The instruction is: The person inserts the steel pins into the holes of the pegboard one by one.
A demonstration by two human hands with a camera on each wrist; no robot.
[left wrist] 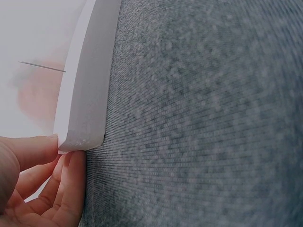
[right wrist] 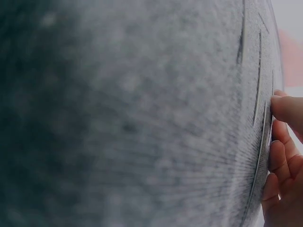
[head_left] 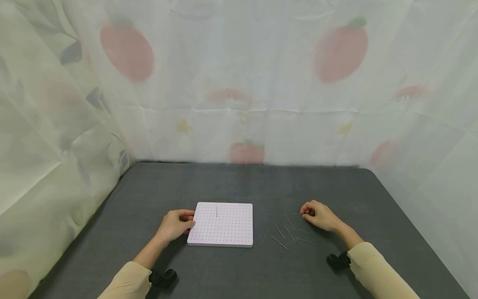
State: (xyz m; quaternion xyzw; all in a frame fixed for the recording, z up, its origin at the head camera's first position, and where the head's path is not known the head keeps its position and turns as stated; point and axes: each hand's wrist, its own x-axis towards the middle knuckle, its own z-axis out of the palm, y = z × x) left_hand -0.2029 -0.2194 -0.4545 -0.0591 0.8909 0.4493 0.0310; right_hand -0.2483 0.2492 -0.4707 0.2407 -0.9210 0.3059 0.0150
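Note:
A white square board (head_left: 223, 226) dotted with rows of small holes lies flat on the table. One thin metal pin (head_left: 216, 211) stands upright in it near the far side, and the same pin (left wrist: 41, 66) shows in the left wrist view. My left hand (head_left: 174, 225) grips the board's left edge, thumb on the top rim and fingers against the side. Right of the loose pins, my right hand (head_left: 317, 214) pinches a thin metal pin (head_left: 297, 214) at table level, its tip poking out leftward. The right fingertips (right wrist: 279, 150) are close to the tabletop.
Several loose metal pins (head_left: 279, 242) lie scattered between the board and my right hand, pointing different ways. The dark grey table (head_left: 239, 274) has a cloth-like surface. Behind it hangs a pale curtain (head_left: 239, 83) with fruit prints, and another curtain (head_left: 45, 166) borders the left side.

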